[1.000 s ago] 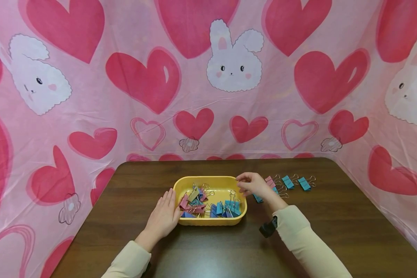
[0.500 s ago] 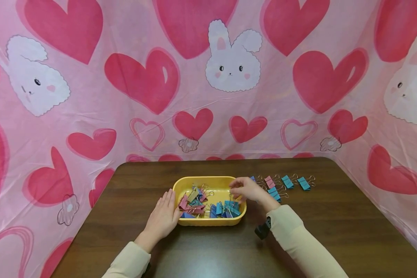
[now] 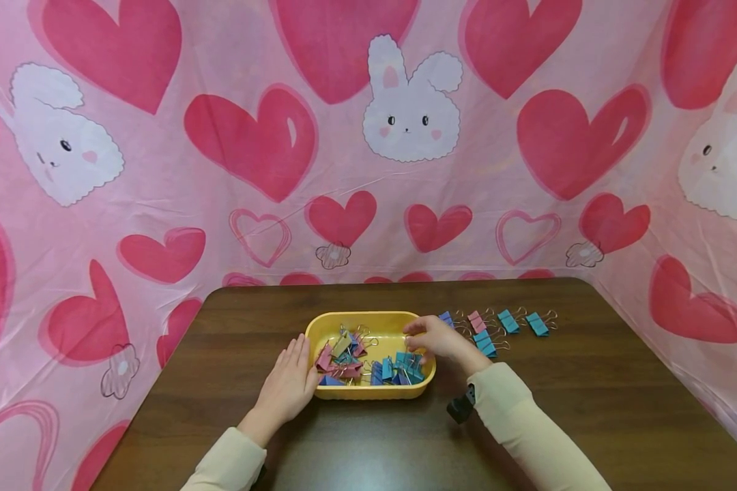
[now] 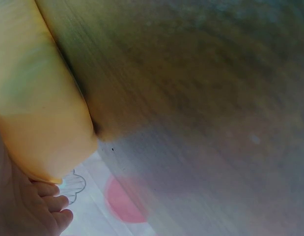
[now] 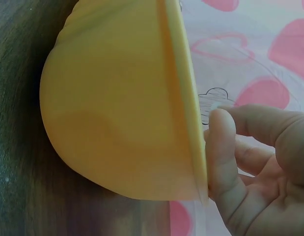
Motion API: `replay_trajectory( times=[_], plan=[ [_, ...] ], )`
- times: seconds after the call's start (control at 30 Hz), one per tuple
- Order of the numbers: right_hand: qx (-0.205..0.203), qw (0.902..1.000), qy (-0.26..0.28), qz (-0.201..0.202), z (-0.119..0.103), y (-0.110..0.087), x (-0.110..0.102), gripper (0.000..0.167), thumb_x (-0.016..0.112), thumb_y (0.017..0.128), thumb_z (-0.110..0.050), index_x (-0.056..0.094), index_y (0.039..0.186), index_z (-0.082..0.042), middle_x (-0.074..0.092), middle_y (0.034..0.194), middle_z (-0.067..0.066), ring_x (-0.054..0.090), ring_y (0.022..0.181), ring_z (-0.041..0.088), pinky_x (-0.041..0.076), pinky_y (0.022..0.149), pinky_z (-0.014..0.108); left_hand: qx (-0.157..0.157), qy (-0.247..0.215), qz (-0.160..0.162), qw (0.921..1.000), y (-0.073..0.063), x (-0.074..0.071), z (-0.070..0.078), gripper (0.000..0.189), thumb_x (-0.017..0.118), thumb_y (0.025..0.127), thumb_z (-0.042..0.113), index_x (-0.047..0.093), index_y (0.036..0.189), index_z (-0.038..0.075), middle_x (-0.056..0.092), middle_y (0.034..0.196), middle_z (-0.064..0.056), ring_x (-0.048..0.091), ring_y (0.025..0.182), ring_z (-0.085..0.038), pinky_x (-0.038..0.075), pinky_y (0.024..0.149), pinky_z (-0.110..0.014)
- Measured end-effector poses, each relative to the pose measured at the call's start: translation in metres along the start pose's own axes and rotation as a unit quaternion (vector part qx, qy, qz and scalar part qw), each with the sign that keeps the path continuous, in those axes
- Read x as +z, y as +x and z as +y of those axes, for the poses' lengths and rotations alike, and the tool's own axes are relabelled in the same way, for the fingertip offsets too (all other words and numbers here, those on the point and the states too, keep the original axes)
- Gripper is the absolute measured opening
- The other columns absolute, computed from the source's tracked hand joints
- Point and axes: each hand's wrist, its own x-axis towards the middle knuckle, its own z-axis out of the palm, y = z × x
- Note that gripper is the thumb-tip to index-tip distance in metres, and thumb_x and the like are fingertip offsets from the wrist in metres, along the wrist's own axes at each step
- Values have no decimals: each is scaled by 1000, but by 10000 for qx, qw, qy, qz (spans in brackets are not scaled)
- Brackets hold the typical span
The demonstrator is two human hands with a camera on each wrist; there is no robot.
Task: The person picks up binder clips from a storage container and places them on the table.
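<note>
A yellow tub (image 3: pixel 374 392) stands on the table, holding several binder clips. Pink, blue and tan clips (image 3: pixel 344 344) are heaped on its left. Blue and teal clips (image 3: pixel 408 368) gather at its right. My left hand (image 3: pixel 288 382) rests against the tub's left end with fingers extended. In the left wrist view, the fingertips (image 4: pixel 58 209) lie by the tub's wall. Over the right rim is my right hand (image 3: pixel 439 337), its fingers loosely bent above the inside. The right wrist view shows the thumb (image 5: pixel 223 152) beside the rim and no clip in the fingers.
Right of the tub lie a blue clip (image 3: pixel 446 319), a pink clip (image 3: pixel 476 321) and several teal clips (image 3: pixel 508 321) on the brown table (image 3: pixel 368 443). A pink cloth (image 3: pixel 399 184) with hearts and rabbits hangs behind the table.
My right hand has moved slightly left and down over the tub's right end, uncovering the blue clip on the table. The left hand stays in place.
</note>
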Motion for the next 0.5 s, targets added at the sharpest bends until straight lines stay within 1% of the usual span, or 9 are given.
replay_trajectory(
  times=[0.17, 0.37, 0.5],
  plan=[
    [-78, 9999, -76, -48, 0, 1, 3, 26, 60, 84, 0, 58, 109, 10, 62, 85, 14, 60, 72, 24, 52, 48, 31, 5, -15, 12, 10000, 0, 0, 0, 61, 47, 92, 25, 28, 139, -10, 26, 145, -23, 23, 133, -36, 18, 107, -46],
    [-305, 9991, -222, -194, 2, 0, 5, 19, 59, 86, 0, 61, 102, 10, 61, 75, 11, 59, 62, 20, 51, 47, 29, -13, -18, -31, 10000, 0, 1, -1, 61, 47, 93, 25, 27, 139, -10, 25, 145, -23, 22, 133, -36, 17, 108, -46],
    [-424, 9980, -464, -68, 0, -3, 8, 11, 61, 84, 1, 65, 92, 6, 61, 70, 10, 58, 57, 20, 51, 45, 30, -7, -18, -42, 10000, 0, 1, -1, 62, 46, 93, 26, 27, 140, -9, 25, 146, -23, 22, 134, -36, 16, 108, -46]
  ],
)
